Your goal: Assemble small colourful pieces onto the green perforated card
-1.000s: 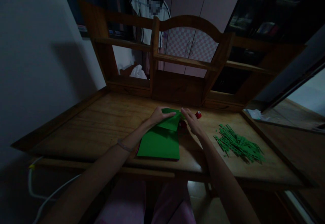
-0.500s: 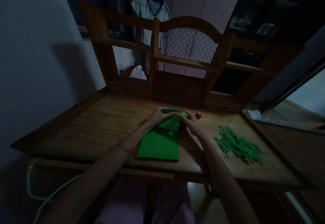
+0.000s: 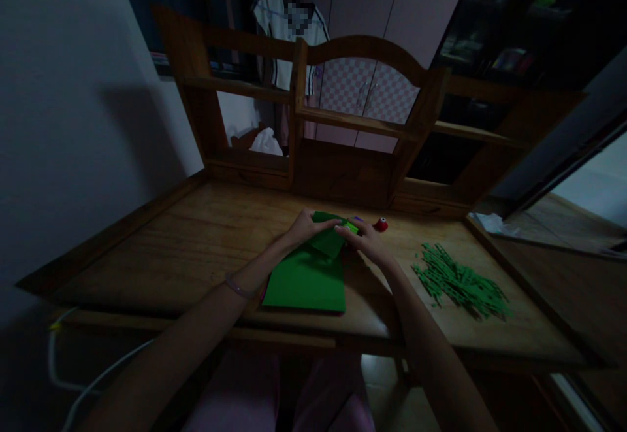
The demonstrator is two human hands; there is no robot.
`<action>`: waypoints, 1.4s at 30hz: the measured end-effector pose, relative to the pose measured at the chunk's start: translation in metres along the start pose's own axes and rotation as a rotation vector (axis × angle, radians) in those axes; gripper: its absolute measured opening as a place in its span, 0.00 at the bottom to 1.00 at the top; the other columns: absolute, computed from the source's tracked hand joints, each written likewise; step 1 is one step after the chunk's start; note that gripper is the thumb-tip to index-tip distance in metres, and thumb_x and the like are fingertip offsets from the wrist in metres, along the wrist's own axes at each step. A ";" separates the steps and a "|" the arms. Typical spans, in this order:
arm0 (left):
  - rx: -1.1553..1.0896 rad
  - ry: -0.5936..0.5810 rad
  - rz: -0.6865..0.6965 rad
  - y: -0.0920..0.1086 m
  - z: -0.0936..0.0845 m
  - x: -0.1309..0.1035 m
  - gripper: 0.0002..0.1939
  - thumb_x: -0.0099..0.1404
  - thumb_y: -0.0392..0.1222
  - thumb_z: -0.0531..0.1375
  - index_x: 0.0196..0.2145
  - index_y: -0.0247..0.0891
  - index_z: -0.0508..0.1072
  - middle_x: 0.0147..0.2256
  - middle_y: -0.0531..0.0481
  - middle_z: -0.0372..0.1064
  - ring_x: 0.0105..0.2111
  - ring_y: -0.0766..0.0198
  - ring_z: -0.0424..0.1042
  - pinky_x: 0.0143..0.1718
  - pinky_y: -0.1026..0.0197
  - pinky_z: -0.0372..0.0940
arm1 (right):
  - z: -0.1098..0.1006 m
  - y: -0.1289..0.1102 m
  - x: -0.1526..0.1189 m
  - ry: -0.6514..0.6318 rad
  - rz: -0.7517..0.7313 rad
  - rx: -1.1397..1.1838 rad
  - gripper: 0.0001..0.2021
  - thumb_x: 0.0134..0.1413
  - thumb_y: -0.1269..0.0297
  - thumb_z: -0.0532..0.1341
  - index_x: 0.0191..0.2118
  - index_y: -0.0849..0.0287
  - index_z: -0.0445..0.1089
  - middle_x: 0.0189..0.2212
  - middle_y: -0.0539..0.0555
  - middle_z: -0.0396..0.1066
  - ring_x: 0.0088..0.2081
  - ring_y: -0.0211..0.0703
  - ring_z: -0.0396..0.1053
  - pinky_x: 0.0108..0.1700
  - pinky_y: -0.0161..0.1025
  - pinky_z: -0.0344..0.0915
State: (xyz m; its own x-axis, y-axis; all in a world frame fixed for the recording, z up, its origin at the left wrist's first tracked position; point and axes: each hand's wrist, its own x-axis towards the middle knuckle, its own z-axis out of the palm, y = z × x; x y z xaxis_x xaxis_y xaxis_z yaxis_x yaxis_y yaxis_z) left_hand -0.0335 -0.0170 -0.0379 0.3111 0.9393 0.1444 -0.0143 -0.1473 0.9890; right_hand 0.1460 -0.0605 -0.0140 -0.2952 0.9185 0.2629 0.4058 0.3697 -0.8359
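Observation:
A green paper sheet (image 3: pixel 327 241) is raised and tilted above the table. My left hand (image 3: pixel 304 228) pinches its left side, thumb on top and fingers behind. At the sheet's right edge, my right hand (image 3: pixel 363 237) is closed around a small bright-green paper punch (image 3: pixel 349 228), mostly covered by the fingers. Under both hands lies a flat stack of green paper (image 3: pixel 308 283), with a thin reddish edge showing below it. A small red object with a white top (image 3: pixel 381 224) stands just beyond my right hand. Something purple (image 3: pixel 358 219) peeks out behind my right fingers.
A loose heap of green paper strips (image 3: pixel 463 282), some with notched edges, lies on the right of the wooden table (image 3: pixel 206 242). A wooden shelf unit (image 3: pixel 343 167) rises along the back edge. A white cable (image 3: pixel 112 370) hangs at the lower left.
The raised sheet has turned and dipped slightly, and its lower corner hangs differently. My right hand has shifted a little left and down with the punch. The purple thing has come into sight.

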 end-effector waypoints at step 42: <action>0.070 -0.036 0.011 -0.004 0.001 0.001 0.18 0.46 0.51 0.67 0.24 0.32 0.73 0.22 0.50 0.70 0.20 0.69 0.65 0.21 0.67 0.59 | -0.003 0.004 0.001 -0.038 -0.067 0.003 0.20 0.54 0.47 0.54 0.44 0.55 0.72 0.31 0.51 0.71 0.34 0.45 0.67 0.37 0.38 0.62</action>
State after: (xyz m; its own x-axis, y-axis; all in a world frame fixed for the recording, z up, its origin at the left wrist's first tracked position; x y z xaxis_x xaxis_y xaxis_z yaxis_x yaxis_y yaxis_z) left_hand -0.0322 -0.0154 -0.0417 0.3454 0.9260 0.1522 0.0480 -0.1794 0.9826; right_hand 0.1494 -0.0581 -0.0156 -0.3540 0.8858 0.3002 0.3818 0.4298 -0.8182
